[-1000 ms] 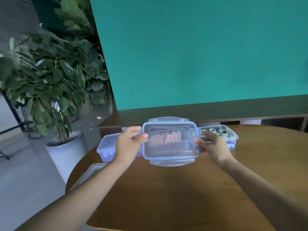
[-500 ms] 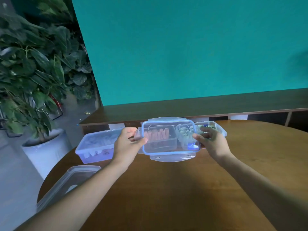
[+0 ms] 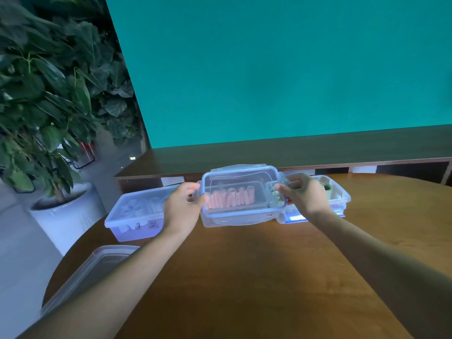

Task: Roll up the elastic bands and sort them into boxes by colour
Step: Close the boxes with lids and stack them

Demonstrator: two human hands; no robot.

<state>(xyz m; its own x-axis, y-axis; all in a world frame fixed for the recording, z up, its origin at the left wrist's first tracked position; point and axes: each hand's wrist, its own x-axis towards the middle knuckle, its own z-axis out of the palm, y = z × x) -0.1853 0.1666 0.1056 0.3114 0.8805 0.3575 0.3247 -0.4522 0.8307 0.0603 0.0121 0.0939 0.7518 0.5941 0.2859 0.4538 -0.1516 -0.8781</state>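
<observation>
Lid [image 3: 241, 177]: gripped by left hand [image 3: 182, 206] and right hand [image 3: 304, 198], over pink-roll box [image 3: 234, 211], table's [image 3: 244, 277] far edge. Sorting apparently complete; closing remains.

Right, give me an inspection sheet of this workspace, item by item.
Surface: round brown wooden table, bare wood at the near side.
Job's things: clear plastic lid with blue rim held over the middle clear box of pink rolled bands; lidded clear box of pale rolls on the left; open clear box with green rolls on the right.
Clutter: spare clear plastic lid at the table's left edge.
Grippers: left hand and right hand each grip an end of the lid.
Cables: nothing seen.
Surroundings: teal wall, dark wooden shelf, leafy plant in a white pot.
</observation>
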